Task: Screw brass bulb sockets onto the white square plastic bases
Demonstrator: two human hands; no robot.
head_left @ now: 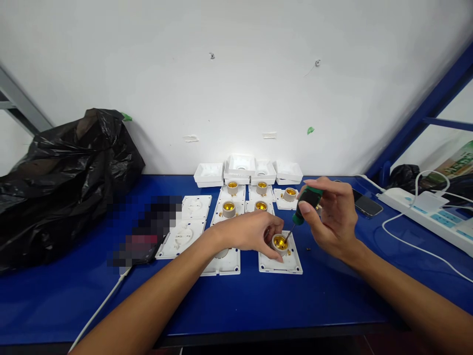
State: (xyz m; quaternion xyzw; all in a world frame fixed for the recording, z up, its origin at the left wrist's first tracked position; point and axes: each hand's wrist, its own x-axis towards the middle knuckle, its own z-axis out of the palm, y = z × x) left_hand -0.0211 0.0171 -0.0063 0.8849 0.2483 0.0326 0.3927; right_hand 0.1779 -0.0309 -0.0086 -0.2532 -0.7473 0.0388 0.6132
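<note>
My right hand [334, 219] is closed around the green and black handle of a screwdriver [309, 201]. The tool slants down to the left, and its tip reaches into a lamp socket [280, 243] with a brass-coloured lining. That socket stands on a square white base plate [280, 266] near the front of the table. Thumb and fingers of my left hand [254, 231] pinch the socket's rim from the left. Behind it, more plates carry similar sockets [261, 188]. A small dark screw [308, 249] lies to the right of the plate.
White covers [209, 173] are lined up against the wall. Plates without sockets [195, 207] and a partly blurred phone lie left. A black plastic bag [70, 182] fills the far left of the blue table [258, 310]. On the right are another phone [364, 202] and a power strip [432, 217] with cables.
</note>
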